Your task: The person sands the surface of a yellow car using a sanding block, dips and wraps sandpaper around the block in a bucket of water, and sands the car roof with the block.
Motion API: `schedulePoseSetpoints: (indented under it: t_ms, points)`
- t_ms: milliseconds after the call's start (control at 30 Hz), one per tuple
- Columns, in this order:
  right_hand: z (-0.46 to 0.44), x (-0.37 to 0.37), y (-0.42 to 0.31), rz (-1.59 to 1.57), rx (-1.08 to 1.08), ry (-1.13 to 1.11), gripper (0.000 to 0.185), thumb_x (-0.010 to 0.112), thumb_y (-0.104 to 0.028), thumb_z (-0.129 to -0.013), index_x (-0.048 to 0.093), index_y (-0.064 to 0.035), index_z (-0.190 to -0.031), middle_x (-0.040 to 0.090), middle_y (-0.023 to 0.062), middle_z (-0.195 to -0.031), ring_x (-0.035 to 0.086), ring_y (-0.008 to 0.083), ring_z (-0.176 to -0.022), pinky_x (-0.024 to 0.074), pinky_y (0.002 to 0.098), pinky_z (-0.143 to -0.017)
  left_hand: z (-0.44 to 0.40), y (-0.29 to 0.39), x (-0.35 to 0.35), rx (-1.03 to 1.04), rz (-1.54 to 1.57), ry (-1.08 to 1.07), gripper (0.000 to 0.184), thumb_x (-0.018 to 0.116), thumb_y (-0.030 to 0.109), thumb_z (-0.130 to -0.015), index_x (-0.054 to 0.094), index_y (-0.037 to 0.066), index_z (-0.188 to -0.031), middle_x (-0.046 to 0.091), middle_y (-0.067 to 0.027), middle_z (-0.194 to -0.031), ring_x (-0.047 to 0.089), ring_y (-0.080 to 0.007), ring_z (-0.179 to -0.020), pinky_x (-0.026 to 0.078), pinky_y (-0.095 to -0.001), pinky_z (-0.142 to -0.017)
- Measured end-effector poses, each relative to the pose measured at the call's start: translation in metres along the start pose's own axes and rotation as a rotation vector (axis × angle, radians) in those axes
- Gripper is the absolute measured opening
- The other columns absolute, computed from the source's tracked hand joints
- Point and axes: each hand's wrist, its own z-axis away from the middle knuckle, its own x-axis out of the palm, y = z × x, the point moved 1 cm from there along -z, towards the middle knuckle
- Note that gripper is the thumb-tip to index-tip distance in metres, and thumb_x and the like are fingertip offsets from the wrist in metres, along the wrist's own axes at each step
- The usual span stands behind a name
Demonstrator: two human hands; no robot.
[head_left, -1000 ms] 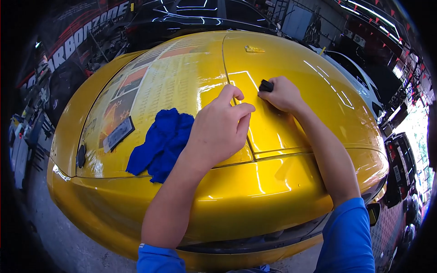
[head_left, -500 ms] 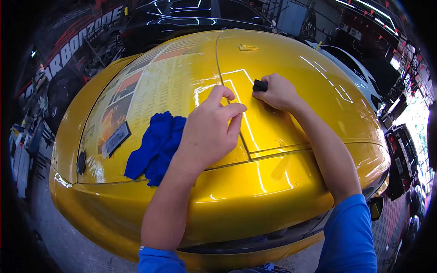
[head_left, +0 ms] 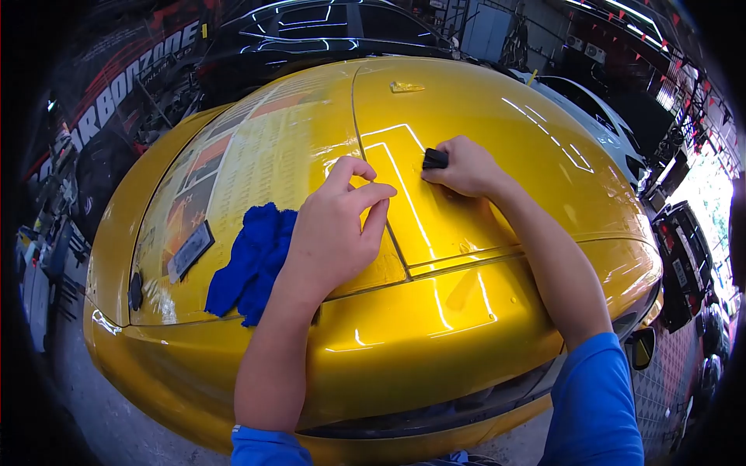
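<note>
My right hand [head_left: 464, 167] grips a small black squeegee [head_left: 435, 158], low over the glossy yellow car panel [head_left: 482, 101]. Left of it, my left hand [head_left: 338, 221] is raised over a dark seam in the panel. Its thumb and fingers are curled in a pinch; whatever they may hold is too fine to make out. Behind my left wrist a crumpled blue cloth [head_left: 249, 268] lies on the panel. A flat grey and black card-like tool [head_left: 190, 250] rests farther left, near a small black piece [head_left: 136, 291].
At the panel's far side lies a small yellow translucent piece [head_left: 406, 87]. Beyond stands a black car [head_left: 311, 27], with a white car [head_left: 590, 109] at the right. A side mirror [head_left: 642, 349] juts out at lower right. Printed lettering shows across the panel's left part.
The view has shifted, so the panel appears slightly lower and more to the left. My left hand has moved slightly left. My right hand keeps its hold on the squeegee.
</note>
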Motion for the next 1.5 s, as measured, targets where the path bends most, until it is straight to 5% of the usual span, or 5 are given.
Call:
schedulePoseSetpoints:
  t_ms: [200, 433, 900, 1500]
  points:
    - [0.002, -0.003, -0.009, 0.075, 0.007, -0.006, 0.034, 0.077, -0.041, -0.082, 0.079, -0.0101, -0.098, 0.077, 0.0134, -0.09, 0.075, 0.0308, -0.086, 0.0578, 0.0419, -0.082, 0.0, -0.002, -0.001, 0.034, -0.041, -0.008, 0.013, 0.069, 0.008, -0.092, 0.077, 0.004, -0.101, 0.063, -0.0121, -0.115, 0.073, -0.0296, -0.084, 0.058, -0.04, -0.079]
    - [-0.011, 0.009, -0.006, 0.024, -0.051, 0.093, 0.035, 0.081, -0.038, -0.082, 0.078, -0.0059, -0.095, 0.075, 0.0157, -0.083, 0.073, 0.0318, -0.077, 0.0562, 0.0407, -0.076, -0.001, 0.001, 0.002, 0.041, -0.024, -0.021, 0.014, 0.071, 0.003, -0.091, 0.077, 0.001, -0.103, 0.064, -0.0127, -0.114, 0.068, -0.0255, -0.081, 0.056, -0.0344, -0.077]
    - [-0.021, 0.005, -0.011, 0.054, 0.0, 0.085, 0.036, 0.078, -0.04, -0.082, 0.078, -0.0099, -0.102, 0.077, 0.0146, -0.094, 0.074, 0.0325, -0.089, 0.0576, 0.0431, -0.084, 0.001, 0.001, 0.001, 0.032, -0.033, -0.039, 0.013, 0.072, 0.004, -0.091, 0.078, 0.002, -0.103, 0.065, -0.0126, -0.114, 0.069, -0.0253, -0.082, 0.056, -0.0346, -0.077]
    - [-0.009, 0.003, 0.006, 0.041, -0.137, 0.083, 0.032, 0.081, -0.036, -0.081, 0.077, -0.0067, -0.095, 0.075, 0.0158, -0.086, 0.072, 0.0329, -0.081, 0.0551, 0.0422, -0.079, -0.001, 0.003, 0.003, -0.016, -0.018, -0.067, 0.013, 0.07, 0.001, -0.091, 0.077, 0.002, -0.101, 0.064, -0.0143, -0.11, 0.068, -0.0306, -0.097, 0.055, -0.0353, -0.081]
